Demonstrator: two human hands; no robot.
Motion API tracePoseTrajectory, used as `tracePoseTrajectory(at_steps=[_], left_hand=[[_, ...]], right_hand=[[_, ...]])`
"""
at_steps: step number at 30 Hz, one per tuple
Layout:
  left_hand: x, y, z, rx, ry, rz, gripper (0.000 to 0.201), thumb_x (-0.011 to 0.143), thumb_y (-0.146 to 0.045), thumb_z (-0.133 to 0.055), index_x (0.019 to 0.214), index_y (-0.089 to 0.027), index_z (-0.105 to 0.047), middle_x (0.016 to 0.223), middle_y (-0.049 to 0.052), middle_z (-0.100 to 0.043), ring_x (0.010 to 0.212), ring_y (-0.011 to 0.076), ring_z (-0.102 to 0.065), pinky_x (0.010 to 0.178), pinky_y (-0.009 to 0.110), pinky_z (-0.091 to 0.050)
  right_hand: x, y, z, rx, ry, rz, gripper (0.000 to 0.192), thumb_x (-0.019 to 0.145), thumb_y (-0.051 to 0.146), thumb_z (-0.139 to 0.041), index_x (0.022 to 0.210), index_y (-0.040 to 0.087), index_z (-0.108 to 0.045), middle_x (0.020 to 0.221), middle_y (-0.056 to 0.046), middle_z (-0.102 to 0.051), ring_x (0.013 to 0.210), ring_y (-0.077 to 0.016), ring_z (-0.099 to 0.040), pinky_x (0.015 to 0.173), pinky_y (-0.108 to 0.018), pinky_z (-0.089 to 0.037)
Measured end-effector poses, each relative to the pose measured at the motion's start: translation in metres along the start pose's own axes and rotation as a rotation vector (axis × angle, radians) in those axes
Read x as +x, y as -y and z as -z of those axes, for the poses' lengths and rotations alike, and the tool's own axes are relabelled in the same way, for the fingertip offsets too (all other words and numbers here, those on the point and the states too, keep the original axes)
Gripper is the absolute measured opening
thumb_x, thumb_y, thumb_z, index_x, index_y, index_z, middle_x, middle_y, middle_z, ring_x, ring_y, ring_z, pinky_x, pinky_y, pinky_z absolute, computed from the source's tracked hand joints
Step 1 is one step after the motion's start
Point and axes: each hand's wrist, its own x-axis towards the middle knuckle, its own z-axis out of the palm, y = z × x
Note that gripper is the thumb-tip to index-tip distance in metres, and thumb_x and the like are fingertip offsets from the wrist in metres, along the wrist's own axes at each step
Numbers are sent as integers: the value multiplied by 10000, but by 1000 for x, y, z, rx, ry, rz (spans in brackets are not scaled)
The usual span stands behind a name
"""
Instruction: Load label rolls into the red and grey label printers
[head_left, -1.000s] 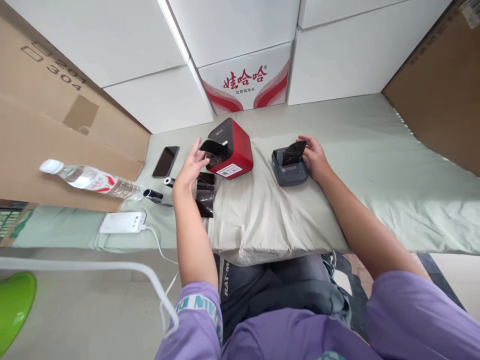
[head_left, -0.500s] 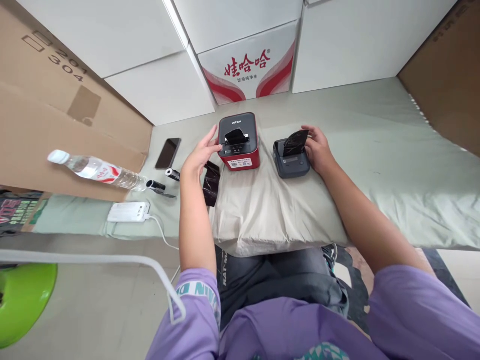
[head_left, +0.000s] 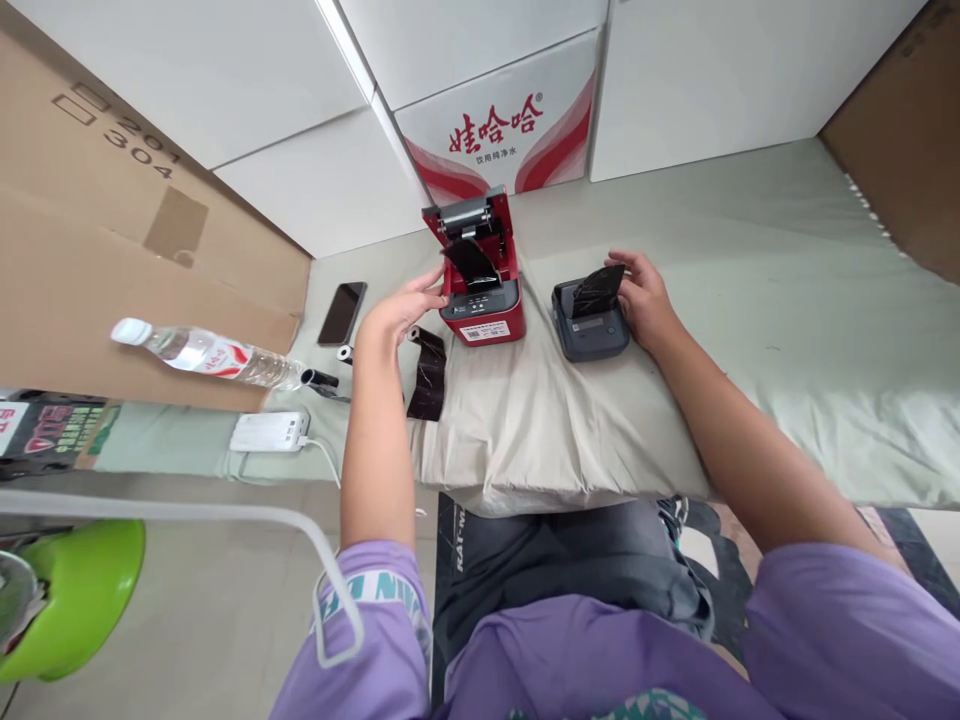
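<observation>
Left hand (head_left: 397, 315) rests loose fingers against the red printer (head_left: 480, 290), lid up. Right hand (head_left: 643, 300) pinches black film (head_left: 598, 290) on the grey printer (head_left: 592, 325).

A green-sheeted bed (head_left: 750, 300) carries a beige pillow (head_left: 540, 420) at its near edge, and a phone (head_left: 342, 312), bottle (head_left: 202, 354) and power bank (head_left: 268, 432) near its left end.
</observation>
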Motion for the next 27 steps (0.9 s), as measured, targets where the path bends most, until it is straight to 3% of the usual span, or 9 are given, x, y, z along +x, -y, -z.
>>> tracePoseTrajectory(at_steps=[4, 8, 11, 13, 16, 19, 23, 27], left_hand=[[-9, -10, -3, 85, -5, 5, 862, 730, -87, -736, 1568, -233, -594, 1547, 115, -642, 1552, 300, -489, 1340, 454, -292], [-10, -23, -7, 274, -158, -17, 652, 814, -196, -711, 1464, -253, -693, 1572, 81, -624, 1521, 292, -525, 1281, 450, -387], [7, -28, -12, 467, -269, -164, 443, 848, -219, -665, 1267, -177, -806, 1358, 112, -769, 1317, 290, -676, 1155, 415, -500], [21, -31, -16, 653, -274, -292, 331, 827, -201, -661, 1092, -164, -856, 1122, 102, -835, 1127, 280, -733, 1055, 387, -540], [37, -34, -19, 842, -144, -447, 243, 789, -201, -679, 930, -177, -877, 874, 62, -815, 900, 243, -726, 904, 341, -552], [41, -37, -20, 797, 16, -518, 244, 793, -269, -707, 933, -179, -886, 765, 35, -775, 741, 192, -684, 741, 293, -532], [38, -42, -19, 673, 95, -441, 357, 781, -447, -786, 958, -154, -889, 707, 38, -760, 654, 168, -656, 645, 269, -513], [40, -58, -18, 747, 237, -316, 410, 705, -509, -869, 969, -197, -897, 834, 45, -821, 826, 230, -739, 776, 311, -583]], right_hand=[[-1, 3, -1, -43, 15, 43, 476, 758, 400, -777, 1211, 331, -649, 1364, -51, -637, 1329, -316, -606, 1128, -546, -554], [-1, 6, -2, -115, 49, 74, 501, 756, 392, -778, 1235, 337, -640, 1355, -46, -637, 1322, -314, -610, 1119, -543, -558], [0, 6, -3, -109, 46, 77, 472, 766, 390, -761, 1221, 337, -645, 1342, -47, -641, 1316, -315, -615, 1116, -547, -558], [1, 4, -2, -83, 35, 69, 438, 772, 381, -745, 1198, 334, -653, 1325, -48, -646, 1307, -314, -621, 1120, -553, -556], [2, 2, -1, -47, 19, 43, 415, 760, 366, -735, 1166, 324, -661, 1286, -52, -660, 1282, -311, -631, 1125, -554, -556], [2, 1, -1, -18, 22, 29, 415, 742, 363, -732, 1148, 315, -658, 1262, -57, -669, 1259, -308, -636, 1112, -547, -564], [2, 4, -2, 26, 36, -5, 420, 725, 363, -716, 1136, 310, -646, 1234, -57, -670, 1219, -292, -645, 1093, -533, -575], [3, 7, -2, 132, 26, -84, 428, 702, 326, -712, 1120, 318, -623, 1204, -45, -675, 1180, -272, -666, 1105, -523, -571]])
